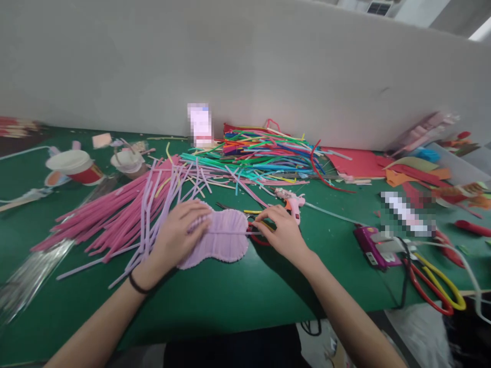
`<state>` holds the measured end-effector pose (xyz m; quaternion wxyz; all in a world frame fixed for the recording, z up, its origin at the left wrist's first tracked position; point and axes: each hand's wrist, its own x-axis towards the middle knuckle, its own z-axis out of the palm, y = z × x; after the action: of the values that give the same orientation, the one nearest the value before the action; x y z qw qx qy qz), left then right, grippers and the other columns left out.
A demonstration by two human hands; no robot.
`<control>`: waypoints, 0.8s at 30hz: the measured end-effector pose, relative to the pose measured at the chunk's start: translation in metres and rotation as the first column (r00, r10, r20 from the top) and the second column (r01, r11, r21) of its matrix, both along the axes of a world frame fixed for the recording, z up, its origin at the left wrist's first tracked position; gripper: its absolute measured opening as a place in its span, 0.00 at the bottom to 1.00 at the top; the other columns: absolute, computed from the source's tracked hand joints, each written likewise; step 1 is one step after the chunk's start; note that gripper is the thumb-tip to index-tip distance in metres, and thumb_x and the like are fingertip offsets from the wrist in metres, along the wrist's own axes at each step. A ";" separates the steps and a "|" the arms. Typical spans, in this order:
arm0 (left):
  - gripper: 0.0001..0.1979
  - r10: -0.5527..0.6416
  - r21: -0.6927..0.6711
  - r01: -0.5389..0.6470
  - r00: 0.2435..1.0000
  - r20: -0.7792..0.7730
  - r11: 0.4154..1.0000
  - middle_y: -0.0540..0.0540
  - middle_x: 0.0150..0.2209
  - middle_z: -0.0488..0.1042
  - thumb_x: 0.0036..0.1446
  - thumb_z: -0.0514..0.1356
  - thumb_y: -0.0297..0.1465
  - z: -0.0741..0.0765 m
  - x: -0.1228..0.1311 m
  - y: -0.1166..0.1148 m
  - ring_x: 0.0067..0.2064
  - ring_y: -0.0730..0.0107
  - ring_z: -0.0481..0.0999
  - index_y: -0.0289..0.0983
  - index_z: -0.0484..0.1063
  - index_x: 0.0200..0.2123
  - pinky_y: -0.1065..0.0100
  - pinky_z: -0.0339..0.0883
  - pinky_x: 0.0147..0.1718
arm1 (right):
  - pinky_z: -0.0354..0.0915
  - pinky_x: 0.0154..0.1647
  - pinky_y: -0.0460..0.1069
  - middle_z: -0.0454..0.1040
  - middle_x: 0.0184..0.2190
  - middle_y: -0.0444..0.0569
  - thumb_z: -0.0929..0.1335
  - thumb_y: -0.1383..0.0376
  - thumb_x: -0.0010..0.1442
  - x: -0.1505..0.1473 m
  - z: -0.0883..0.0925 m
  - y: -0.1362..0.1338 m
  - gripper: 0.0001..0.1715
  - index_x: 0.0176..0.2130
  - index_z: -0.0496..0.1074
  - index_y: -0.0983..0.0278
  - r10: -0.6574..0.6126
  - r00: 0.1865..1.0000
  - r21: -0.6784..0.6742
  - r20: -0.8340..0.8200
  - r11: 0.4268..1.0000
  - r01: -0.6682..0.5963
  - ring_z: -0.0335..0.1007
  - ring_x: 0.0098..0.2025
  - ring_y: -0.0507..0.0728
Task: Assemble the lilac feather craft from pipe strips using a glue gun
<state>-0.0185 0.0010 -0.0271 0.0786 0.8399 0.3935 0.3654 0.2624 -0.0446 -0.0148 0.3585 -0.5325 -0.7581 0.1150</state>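
A lilac peanut-shaped pad [226, 240] made of pipe cleaners laid side by side lies on the green table [238, 296]. My left hand [180, 235] rests on its left half, fingers curled over it and pressing it down. My right hand [278, 230] is at the pad's right edge, fingers pinched on a lilac pipe cleaner [230, 232] that runs across the pad's waist. Under that hand lie red-handled scissors [256, 236], partly hidden.
Pink and lilac pipe cleaners [123, 214] fan out at left; a mixed-colour heap [264, 153] lies behind. A pink glue gun [291, 202] sits by my right hand. Paper cups [79, 166] stand far left. Red felt sheets [360, 161], a purple device [372, 245] and scissors [437, 286] lie right.
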 end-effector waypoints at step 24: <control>0.08 -0.271 -0.026 0.270 0.951 -0.148 0.962 0.44 0.43 0.79 0.66 0.58 0.30 -0.012 0.049 -0.015 0.51 0.57 0.74 0.38 0.77 0.42 0.52 0.66 0.55 | 0.62 0.56 0.60 0.75 0.42 0.50 0.71 0.65 0.61 -0.003 0.002 0.005 0.05 0.40 0.77 0.61 0.252 0.951 -0.190 0.180 0.957 -0.218 0.64 0.48 0.60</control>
<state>0.0301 -0.0135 -0.0390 0.1006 0.9107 0.2806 0.2859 0.2591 -0.0401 -0.0128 0.2173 -0.4754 -0.8363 0.1655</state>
